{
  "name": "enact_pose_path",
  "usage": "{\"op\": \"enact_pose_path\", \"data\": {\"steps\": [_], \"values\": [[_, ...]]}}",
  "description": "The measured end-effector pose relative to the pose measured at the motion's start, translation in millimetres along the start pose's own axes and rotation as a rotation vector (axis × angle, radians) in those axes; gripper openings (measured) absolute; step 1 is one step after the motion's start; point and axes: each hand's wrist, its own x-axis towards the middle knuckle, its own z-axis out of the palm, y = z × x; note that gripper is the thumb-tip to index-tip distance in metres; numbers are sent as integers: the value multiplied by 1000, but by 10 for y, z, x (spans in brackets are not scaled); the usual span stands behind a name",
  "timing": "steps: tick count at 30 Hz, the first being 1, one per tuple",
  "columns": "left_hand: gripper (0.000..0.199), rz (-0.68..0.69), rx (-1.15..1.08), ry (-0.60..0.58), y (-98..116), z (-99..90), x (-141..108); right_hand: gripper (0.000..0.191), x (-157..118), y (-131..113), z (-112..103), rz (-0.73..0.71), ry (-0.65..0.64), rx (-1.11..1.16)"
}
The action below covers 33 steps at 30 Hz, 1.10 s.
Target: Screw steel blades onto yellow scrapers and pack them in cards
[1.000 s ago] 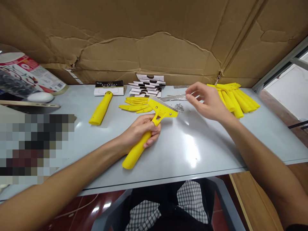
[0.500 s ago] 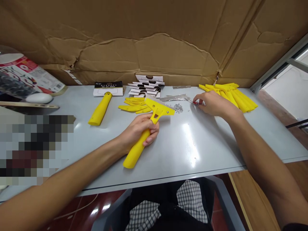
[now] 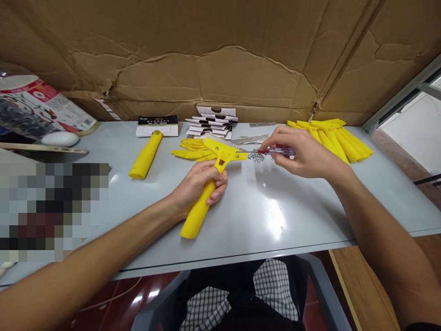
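Observation:
My left hand (image 3: 206,186) is wrapped round the yellow handle of a scraper (image 3: 195,219), whose wide head points away from me with a metal blade along its far edge. Two screws show in the head. My right hand (image 3: 299,151) grips a screwdriver (image 3: 280,151) with a clear handle and a red collar. Its thin shaft points left, and the tip is at the right end of the scraper head; whether it touches a screw I cannot tell. Just behind the shaft lies a small pile of screws (image 3: 257,157) on the table (image 3: 241,216).
Yellow scraper parts (image 3: 188,151) and stacked folded cards (image 3: 212,122) lie behind my left hand, with metal blades (image 3: 253,139) beside them. Several yellow handles (image 3: 344,140) are piled at right. Another yellow handle (image 3: 146,156) lies left by a black-and-white card (image 3: 157,126). Cardboard (image 3: 220,82) walls the back.
My right hand has lifted the screwdriver from near the blades and brought it left to the scraper head. The scraper in my left hand has turned slightly.

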Motion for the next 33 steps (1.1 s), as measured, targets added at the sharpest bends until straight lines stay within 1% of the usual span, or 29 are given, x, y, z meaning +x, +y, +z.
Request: {"op": "enact_pose_path", "data": {"steps": [8,16,23,26,29,33], "values": [[24,5,15,-1,12,0,-9,31,-12,47,-13,23,-56,-14],[25,11,16,10,20,20,-12,31,-8,20,-32,11,-63,15],[24,14,41,13,31,41,-26,31,-14,10,-15,35,-68,-27],[21,38,93,31,11,63,-27,30,-35,-38,11,26,-45,-68],[18,50,119,49,-11,77,-22,27,-66,-137,57,0,0,-134],[22,58,122,56,-21,69,-20,25,-95,-257,106,-19,6,-189]]}}
